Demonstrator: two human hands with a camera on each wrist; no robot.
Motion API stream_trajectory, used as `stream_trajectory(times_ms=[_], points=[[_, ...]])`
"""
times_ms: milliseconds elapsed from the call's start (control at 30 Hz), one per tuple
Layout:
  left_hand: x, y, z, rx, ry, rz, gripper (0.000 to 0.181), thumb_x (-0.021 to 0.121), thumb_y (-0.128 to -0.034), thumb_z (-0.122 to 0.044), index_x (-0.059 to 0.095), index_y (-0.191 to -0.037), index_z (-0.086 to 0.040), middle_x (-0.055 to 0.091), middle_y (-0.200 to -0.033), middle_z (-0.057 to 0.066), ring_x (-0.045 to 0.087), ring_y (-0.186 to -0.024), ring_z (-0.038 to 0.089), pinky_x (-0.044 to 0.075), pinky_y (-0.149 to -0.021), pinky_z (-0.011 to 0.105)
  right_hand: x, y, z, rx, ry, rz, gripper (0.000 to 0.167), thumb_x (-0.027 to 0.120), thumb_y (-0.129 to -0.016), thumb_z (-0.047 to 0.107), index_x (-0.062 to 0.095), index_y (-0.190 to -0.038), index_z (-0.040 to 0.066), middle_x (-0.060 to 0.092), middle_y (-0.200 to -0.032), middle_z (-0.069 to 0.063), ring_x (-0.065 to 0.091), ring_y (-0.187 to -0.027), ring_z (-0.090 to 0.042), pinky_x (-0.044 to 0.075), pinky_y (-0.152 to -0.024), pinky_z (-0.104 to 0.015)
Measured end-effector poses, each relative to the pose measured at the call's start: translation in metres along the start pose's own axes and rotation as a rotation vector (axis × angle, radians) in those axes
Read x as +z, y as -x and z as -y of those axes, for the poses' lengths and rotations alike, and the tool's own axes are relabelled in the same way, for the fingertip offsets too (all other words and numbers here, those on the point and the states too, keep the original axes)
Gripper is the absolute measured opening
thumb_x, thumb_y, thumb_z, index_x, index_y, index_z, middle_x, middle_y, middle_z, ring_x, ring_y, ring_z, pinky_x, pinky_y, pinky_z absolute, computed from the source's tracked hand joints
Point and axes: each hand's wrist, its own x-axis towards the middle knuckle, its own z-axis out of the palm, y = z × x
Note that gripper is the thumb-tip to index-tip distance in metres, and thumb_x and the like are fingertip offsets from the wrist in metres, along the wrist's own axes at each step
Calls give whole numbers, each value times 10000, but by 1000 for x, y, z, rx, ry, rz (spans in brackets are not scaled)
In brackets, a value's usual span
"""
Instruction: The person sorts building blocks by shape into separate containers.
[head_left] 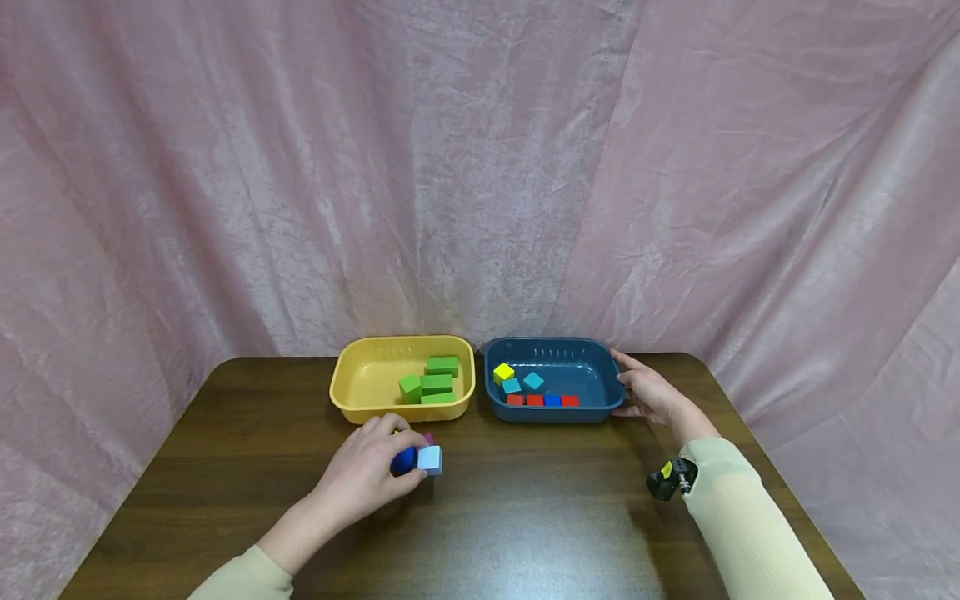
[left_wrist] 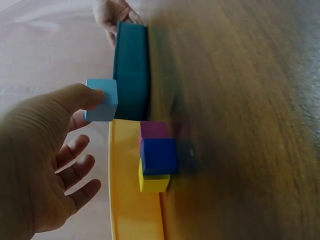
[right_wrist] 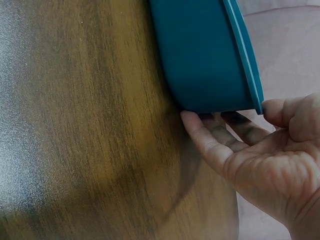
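My left hand [head_left: 366, 468] pinches a light blue cube [left_wrist: 102, 100] between thumb and index finger, in front of the yellow bin [head_left: 363, 382]. The other left fingers spread loosely in the left wrist view. Close by, in a group on the table, are a dark blue cube [left_wrist: 159, 157], a magenta cube [left_wrist: 153, 130] and a yellow cube [left_wrist: 154, 183]; the head view shows them partly covered by the hand. At the right end of the dark blue bin [right_wrist: 210, 55], my right hand [right_wrist: 270, 150] touches its outer wall with extended fingers, the thumb at the rim.
Several green blocks [head_left: 437, 384] lie in the yellow bin. Inside the dark blue bin are a yellow cube [head_left: 504, 373], two teal cubes [head_left: 533, 382], and a front row of red cubes [head_left: 535, 400] with one blue cube [head_left: 552, 400]. A pink curtain [head_left: 480, 167] hangs behind the wooden table [head_left: 525, 517].
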Motion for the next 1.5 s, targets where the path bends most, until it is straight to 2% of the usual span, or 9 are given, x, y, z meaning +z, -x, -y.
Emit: stream_trajectory(times_ms=[267, 433, 567, 833, 1100, 1267, 1500], points=[[-8, -9, -6, 12, 31, -54, 310, 882, -775, -372, 758, -1045, -282, 570, -1028, -84, 513, -927, 139, 465, -785, 350, 0, 1, 0, -4, -1, -3, 676, 241, -1055, 23, 21, -1660, 229, -55, -1663, -281, 220, -1451, -559, 396, -1016, -692], [-13, -19, -9, 43, 19, -92, 326, 893, -764, -355, 764, -1048, -260, 586, -1045, -58, 521, -932, 157, 467, -785, 345, 0, 0, 0, -6, -5, -1, 676, 240, -1055, 26, 24, -1661, 235, -63, -1666, -274, 211, -1455, -560, 389, -1018, -698], [-19, -26, -12, 58, 51, -112, 330, 900, -770, -341, 766, -1058, -248, 590, -1047, -49, 529, -940, 177, 464, -808, 360, 0, 0, -1, -2, -7, -3, 675, 241, -1055, 28, 30, -1661, 238, -64, -1669, -265, 214, -1453, -561, 388, -1019, -698], [-27, -42, -21, 35, 106, -117, 308, 871, -808, -358, 756, -1082, -278, 580, -1061, -58, 543, -998, 187, 467, -855, 380, 0, 0, -1, -5, -7, -3, 674, 242, -1055, 26, 34, -1661, 235, -60, -1669, -268, 210, -1454, -560, 385, -1021, -701], [-26, -62, -33, 22, 137, -105, 312, 857, -826, -367, 758, -1103, -261, 593, -1085, -35, 546, -1013, 189, 480, -870, 382, -1, -1, -2, -6, -5, -3, 669, 240, -1058, 30, 33, -1661, 232, -40, -1666, -277, 222, -1454, -551, 391, -1019, -696], [-22, -77, -39, -4, 145, -94, 313, 852, -835, -372, 760, -1117, -273, 597, -1110, -42, 544, -1009, 174, 479, -823, 358, -2, -3, -3, -3, -3, -5, 667, 242, -1060, 32, 35, -1661, 232, -3, -1662, -286, 267, -1441, -535, 409, -1014, -681], [-17, -97, -46, 6, 129, -88, 315, 833, -850, -406, 760, -1133, -289, 592, -1126, -47, 502, -956, 152, 462, -766, 324, -3, -4, -3, -3, -6, -10, 663, 242, -1062, 34, 41, -1662, 232, 3, -1659, -293, 279, -1433, -544, 412, -1008, -684]])
